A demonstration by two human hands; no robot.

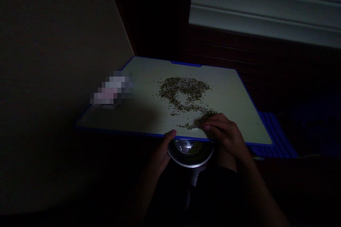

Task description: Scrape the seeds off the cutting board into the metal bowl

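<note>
Small greenish-brown beans or seeds (183,88) lie scattered over a pale board (141,78) with a blue rim, with a trail running toward its near edge. My right hand (226,131) is closed over the board near that edge, pinching a thin pale piece (195,125) whose kind I cannot make out. Its tip touches a few seeds. Just under the near edge is a shiny metal bowl (190,165) with a small heap of green seeds (195,148) inside. My left hand (162,152) grips the bowl's left side, thumb up at the board's rim; its other fingers are mostly hidden.
A blurred-out pale and pinkish object (110,90) sits on the board's left side. A plain wall (53,60) rises at the left. Blue striped material (277,134) lies beyond the board's right edge. Light horizontal panels (261,3) stand at the back. The surroundings are very dark.
</note>
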